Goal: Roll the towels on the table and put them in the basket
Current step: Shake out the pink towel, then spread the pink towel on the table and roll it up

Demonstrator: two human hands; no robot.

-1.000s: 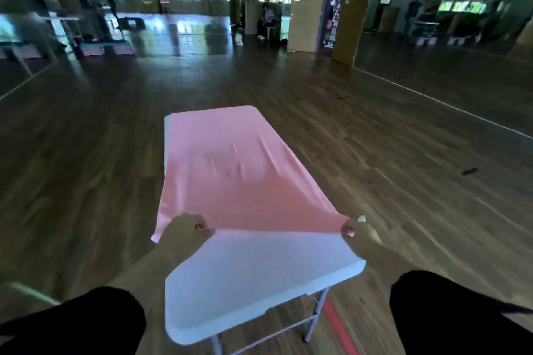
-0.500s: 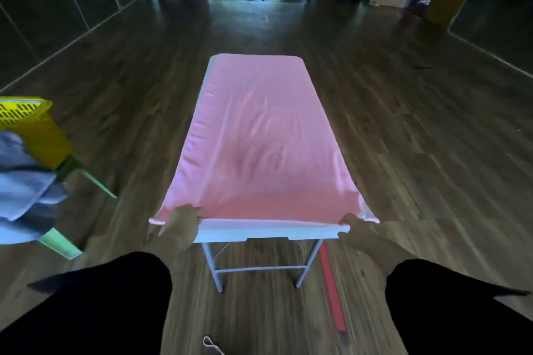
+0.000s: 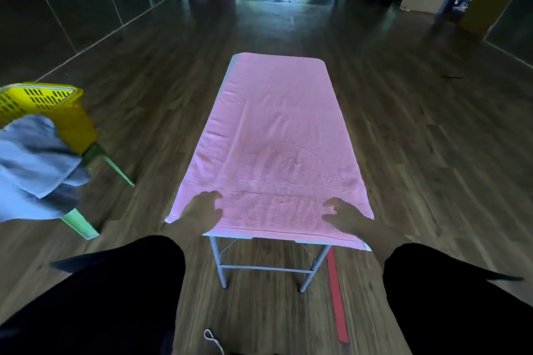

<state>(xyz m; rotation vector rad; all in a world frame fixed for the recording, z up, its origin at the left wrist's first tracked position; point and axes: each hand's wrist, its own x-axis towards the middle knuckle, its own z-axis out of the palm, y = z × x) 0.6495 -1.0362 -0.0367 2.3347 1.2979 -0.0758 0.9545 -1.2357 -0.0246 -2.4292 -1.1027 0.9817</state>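
Pink terry towel (image 3: 277,147) lies spread flat along a narrow white folding surface (image 3: 367,247) in the middle of the frame, covering almost all of the top; only a thin pale strip of the surface shows along the far left edge and at the near right corner. The towel's near hem hangs just over the near edge. The person's left hand (image 3: 202,212) rests on the towel at its near left corner, fingers curled and spread, its grip loose and closed on nothing. The right hand (image 3: 344,215) rests at the near right corner in the same way, fingers bent and apart, holding nothing. Both forearms come out of black sleeves (image 3: 115,291) at the bottom of the frame. At the left edge of the frame a yellow slotted plastic basket (image 3: 57,112) sits on a light green plastic stool (image 3: 83,225), with pale blue cloth (image 3: 31,164) heaped in front of it. A red strip (image 3: 336,294) lies on the dark wooden floor (image 3: 432,153) beside the surface's right leg.
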